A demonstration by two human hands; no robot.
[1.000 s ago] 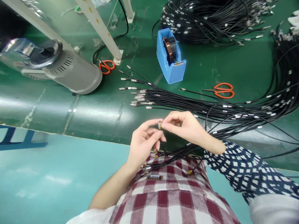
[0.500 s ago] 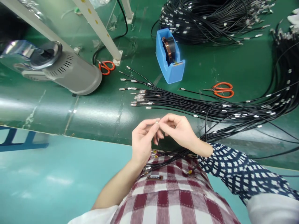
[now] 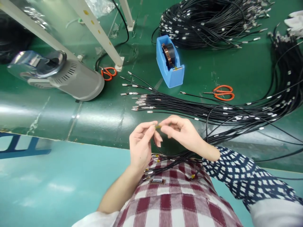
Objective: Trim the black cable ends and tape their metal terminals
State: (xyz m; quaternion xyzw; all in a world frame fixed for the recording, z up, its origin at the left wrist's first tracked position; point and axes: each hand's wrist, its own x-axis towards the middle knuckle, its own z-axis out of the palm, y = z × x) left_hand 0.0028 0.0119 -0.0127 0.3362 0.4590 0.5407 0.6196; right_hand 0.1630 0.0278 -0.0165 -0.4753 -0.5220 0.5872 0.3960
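Note:
My left hand [image 3: 141, 143] is closed, thumb and forefinger pinching the metal end of a thin black cable [image 3: 155, 145] that curves down toward my lap. A small strip of amber tape [image 3: 157, 126] shows between my two hands at that cable end. The thumb and forefinger of my right hand [image 3: 181, 130] close on the strip's other side. Across the apron at my lap lie several black cables [image 3: 175, 157], some with yellow tape near their ends.
A blue tape dispenser [image 3: 176, 78] with an amber roll stands behind a bundle of black cables [image 3: 180, 105]. Orange-handled scissors [image 3: 223, 92] lie to its right, a second pair of scissors [image 3: 109, 73] near the grey machine [image 3: 80, 82]. A coiled cable heap [image 3: 199, 28] sits farther back.
My hands have drawn slightly apart, the left one moving a little leftward. The amber strip now shows between them. The camera view has shifted slightly.

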